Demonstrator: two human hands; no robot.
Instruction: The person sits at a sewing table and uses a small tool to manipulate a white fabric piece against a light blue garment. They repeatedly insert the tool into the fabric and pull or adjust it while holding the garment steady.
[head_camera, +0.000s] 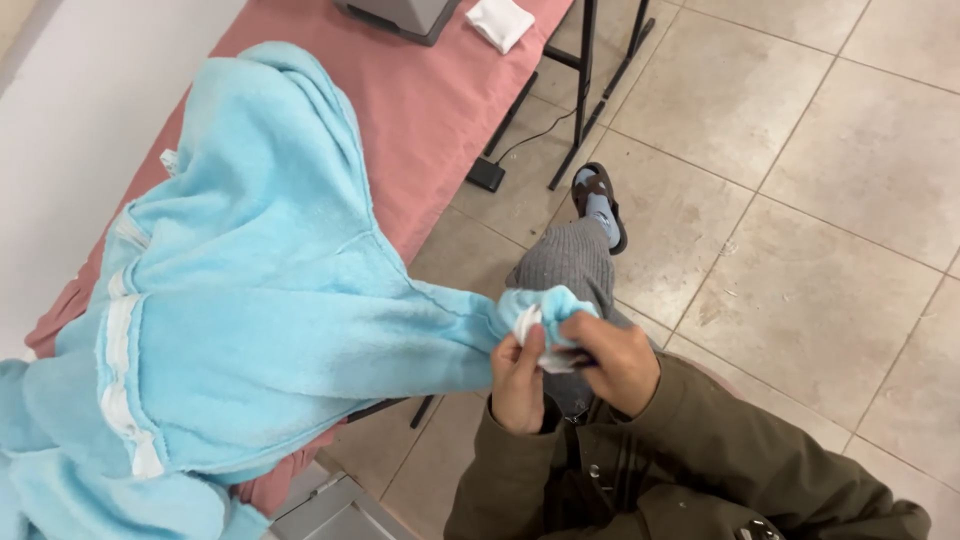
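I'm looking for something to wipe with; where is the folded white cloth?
The folded white cloth lies at top centre on the pink-covered table, right of the grey box.

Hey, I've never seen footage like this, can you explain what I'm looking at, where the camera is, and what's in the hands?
There is no machine here: a person is working with two bare hands, and the one picture comes from a camera worn on their head, looking down. The left hand and right hand meet in front of the body and together pinch the end of a light blue garment, at a cuff with a white lining. The rest of the garment is spread over a table with a pink cloth. At the table's far end sit a grey box and a folded white cloth. Below are a tiled floor, the person's grey-clad leg, and a foot in a sandal.
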